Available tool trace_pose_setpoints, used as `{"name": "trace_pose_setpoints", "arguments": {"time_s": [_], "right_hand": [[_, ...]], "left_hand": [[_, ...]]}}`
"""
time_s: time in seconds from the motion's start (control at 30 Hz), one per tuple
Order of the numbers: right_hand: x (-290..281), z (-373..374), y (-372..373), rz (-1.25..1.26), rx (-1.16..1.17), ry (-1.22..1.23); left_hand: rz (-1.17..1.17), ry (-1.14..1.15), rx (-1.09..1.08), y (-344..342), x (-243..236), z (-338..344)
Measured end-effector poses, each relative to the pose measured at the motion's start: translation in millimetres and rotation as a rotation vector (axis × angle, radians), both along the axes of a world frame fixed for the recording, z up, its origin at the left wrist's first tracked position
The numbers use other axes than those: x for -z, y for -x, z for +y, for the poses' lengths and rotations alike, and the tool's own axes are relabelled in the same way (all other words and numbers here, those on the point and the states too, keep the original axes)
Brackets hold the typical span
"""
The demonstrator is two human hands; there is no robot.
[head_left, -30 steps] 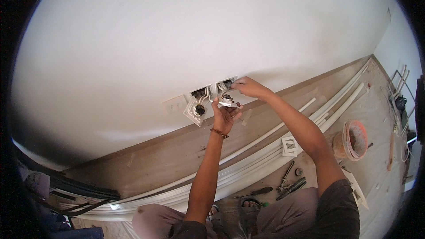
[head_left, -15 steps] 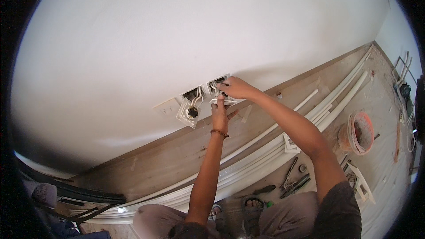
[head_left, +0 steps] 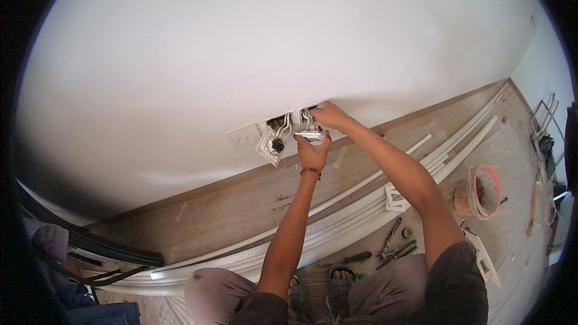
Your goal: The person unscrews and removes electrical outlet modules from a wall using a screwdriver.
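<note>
Low on the white wall, my left hand (head_left: 312, 155) grips a white socket plate (head_left: 309, 135) edge-on between thumb and fingers. White wires (head_left: 307, 119) run from that plate up into a wall box opening (head_left: 312, 108). My right hand (head_left: 331, 116) is closed at the right side of this opening; its fingertips are at the wires, and what they pinch is hidden. Just left, a second socket plate (head_left: 268, 146) hangs tilted by its wires below another box opening (head_left: 277, 121), its back with a black part outward. A fitted outlet plate (head_left: 244, 136) is further left.
Long white plastic trunking and pipes (head_left: 355, 216) lie along the floor below the wall. To the right stand an orange bucket (head_left: 486, 191) and a white frame (head_left: 395, 198). Pliers (head_left: 397, 254), a screwdriver (head_left: 355, 258) and a tape roll (head_left: 407, 232) lie near my feet. Black tubing (head_left: 120, 253) is at the left.
My left hand has turned and its grip has shifted under the socket plate, which now shows edge-on. My right hand stays at the box opening. The whole view has shifted slightly.
</note>
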State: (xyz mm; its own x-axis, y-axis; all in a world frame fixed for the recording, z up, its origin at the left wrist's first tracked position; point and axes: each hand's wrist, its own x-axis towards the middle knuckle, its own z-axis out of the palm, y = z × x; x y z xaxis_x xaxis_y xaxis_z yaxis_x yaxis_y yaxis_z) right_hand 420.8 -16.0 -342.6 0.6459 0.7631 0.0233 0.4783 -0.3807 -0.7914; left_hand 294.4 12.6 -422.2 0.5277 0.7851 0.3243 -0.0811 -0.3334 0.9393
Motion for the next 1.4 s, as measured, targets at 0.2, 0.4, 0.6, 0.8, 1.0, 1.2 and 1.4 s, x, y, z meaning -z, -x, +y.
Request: {"name": "trace_pose_setpoints", "arguments": {"time_s": [0.2,0.4,0.6,0.8,1.0,1.2,1.4], "right_hand": [[-35,-16,31,0.0,0.071,0.074],[-28,-18,0,-0.115,-0.096,0.163],[-42,-35,15,-0.078,-0.111,0.221],[-38,-105,-11,-0.363,-0.107,-0.03],[-74,-151,8,-0.011,0.166,0.215],[-38,-139,-25,-0.054,0.035,0.052],[-15,-85,-16,-0.143,-0.195,-0.123]], "left_hand": [[0.175,0.034,-0.017,19,-28,-10],[0.06,0.022,0.042,8,-9,-7],[-0.119,0.148,-0.036,0,-2,-21],[-0.092,0.052,-0.322,-33,-5,-41],[-0.111,0.604,0.15,-7,-24,-34],[-0.177,0.937,0.694,28,-20,11],[-0.241,1.05,0.869,37,-14,31]]}}
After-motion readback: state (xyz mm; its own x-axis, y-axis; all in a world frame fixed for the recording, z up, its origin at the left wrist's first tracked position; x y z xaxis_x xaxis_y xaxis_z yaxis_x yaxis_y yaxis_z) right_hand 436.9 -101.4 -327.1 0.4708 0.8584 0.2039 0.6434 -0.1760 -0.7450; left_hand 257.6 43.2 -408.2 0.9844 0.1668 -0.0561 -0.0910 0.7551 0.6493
